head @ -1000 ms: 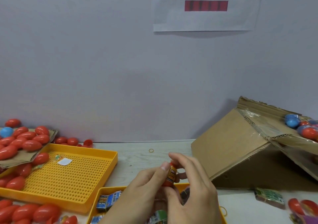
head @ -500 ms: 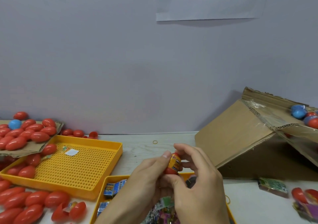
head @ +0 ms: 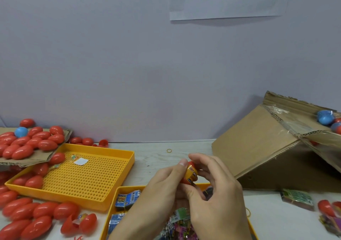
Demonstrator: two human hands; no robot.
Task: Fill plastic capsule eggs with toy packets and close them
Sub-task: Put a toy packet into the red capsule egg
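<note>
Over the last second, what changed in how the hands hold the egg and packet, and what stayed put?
Little changed. Both the left hand and right hand keep their grip on the red capsule egg with the orange packet in it; the packet looks pushed slightly further in. The camera tilted down. The orange perforated tray and cardboard box stayed put.

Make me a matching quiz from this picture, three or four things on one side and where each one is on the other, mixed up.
Things:
1. blue egg
2. white slip
3. orange packet
4. rubber band

Places:
A. on the bare table by the wall
B. between both hands
C. among red eggs on the cardboard sheet at left
D. in the perforated tray

Pairs: 1-C, 2-D, 3-B, 4-A
</note>
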